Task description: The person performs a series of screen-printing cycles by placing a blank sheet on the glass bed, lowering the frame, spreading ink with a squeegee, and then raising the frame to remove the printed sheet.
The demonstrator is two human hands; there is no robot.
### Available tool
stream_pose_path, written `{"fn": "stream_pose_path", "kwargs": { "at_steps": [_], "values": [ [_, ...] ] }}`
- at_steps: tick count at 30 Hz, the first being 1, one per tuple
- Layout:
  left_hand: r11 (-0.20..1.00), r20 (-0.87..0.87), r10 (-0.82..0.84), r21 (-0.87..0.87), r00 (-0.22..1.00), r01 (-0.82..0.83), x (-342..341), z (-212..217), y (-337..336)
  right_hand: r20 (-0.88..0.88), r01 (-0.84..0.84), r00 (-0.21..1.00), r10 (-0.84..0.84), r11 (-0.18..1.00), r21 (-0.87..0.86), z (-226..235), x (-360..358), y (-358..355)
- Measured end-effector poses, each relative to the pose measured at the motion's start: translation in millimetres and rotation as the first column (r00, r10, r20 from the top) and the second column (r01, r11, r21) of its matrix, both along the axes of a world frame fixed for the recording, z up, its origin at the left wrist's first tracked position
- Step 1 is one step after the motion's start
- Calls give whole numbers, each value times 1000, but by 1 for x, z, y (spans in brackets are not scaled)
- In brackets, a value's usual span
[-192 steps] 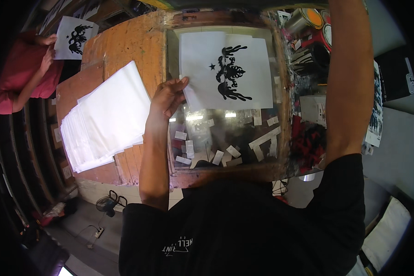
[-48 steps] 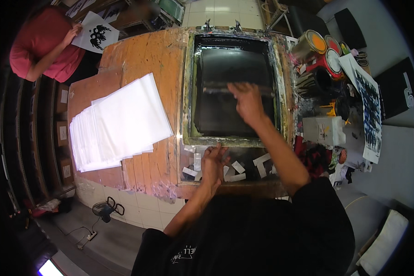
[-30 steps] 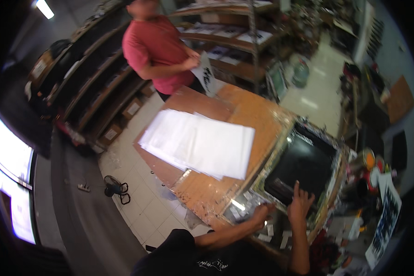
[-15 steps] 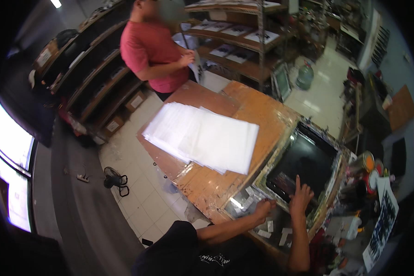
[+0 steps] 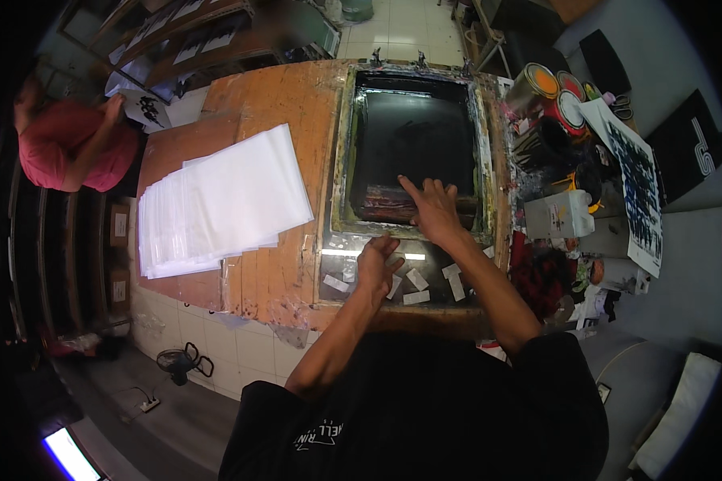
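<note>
Firmly, my right hand [image 5: 435, 210] is clamping the flat bar [image 5: 383, 205], fingers reaching over its far side; the bar is resting across the dark mesh [image 5: 413, 148], inside the near end of the frame [image 5: 344, 160]. My left hand [image 5: 377, 263] is curling at that near end, fingertips seemingly meeting the rim; I cannot tell whether that grip is pinching it. To work well, I judge, I should be pressing evenly along the whole bar, since my right grip is sitting toward its right half and could be tipping it. The left hand should be steadying the frame without lifting it. Room is lying open over the mesh up to the frame's far end, where clips [image 5: 422, 59] are standing; the side rims are leaving the bar little slack. Left of the frame, bare desk [image 5: 293, 276] is separating it from the paper stack [image 5: 237, 192]. Right of it, paint cans [image 5: 568, 111] and a pale box [image 5: 559, 215] are crowding in.
</note>
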State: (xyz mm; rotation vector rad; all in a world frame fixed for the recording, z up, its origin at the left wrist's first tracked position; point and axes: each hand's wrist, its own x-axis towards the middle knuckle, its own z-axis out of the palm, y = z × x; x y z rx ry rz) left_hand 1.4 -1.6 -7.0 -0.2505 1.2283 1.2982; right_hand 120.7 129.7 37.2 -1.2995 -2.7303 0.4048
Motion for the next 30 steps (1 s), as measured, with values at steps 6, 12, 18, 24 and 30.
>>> {"fn": "stream_pose_path", "kwargs": {
  "at_steps": [6,12,18,24,30],
  "values": [
    [999,-7,0,-49,1000,-1,-4,-1,3,-35,7,999,-7,1000,7,-9,-7,11],
    [998,14,30,-60,999,-29,-2,6,10,-67,49,996,-51,998,-39,-3,-6,17],
    [998,20,33,-47,999,-32,-1,7,9,-1,-25,1000,25,1000,1,-21,-5,1],
    [996,-5,30,-86,1000,-30,1,8,11,-56,-15,998,22,994,106,-27,-8,20],
    [993,-32,78,-87,996,-81,3,11,9,-84,-19,996,31,990,139,-33,-25,86]
  ]
}}
